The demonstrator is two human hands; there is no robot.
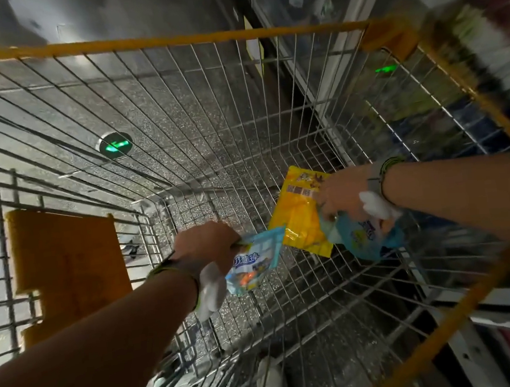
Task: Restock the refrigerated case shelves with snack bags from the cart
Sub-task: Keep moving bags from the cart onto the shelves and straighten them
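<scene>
Down at the cart floor, left hand gripped a blue bag while right hand clutched the yellow bag, long axis pointing away, refrigerated case lying rightward.

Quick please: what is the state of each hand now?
Left hand: closed, holding a light blue snack bag.
Right hand: closed, holding a yellow snack bag and another blue bag.

the refrigerated case at far right is smeared by motion blur, its contents unreadable. fingers of the left hand hide behind a light blue bag. the right hand covers part of the yellow bag and a second blue bag. print on all bags is too small to read.
</scene>
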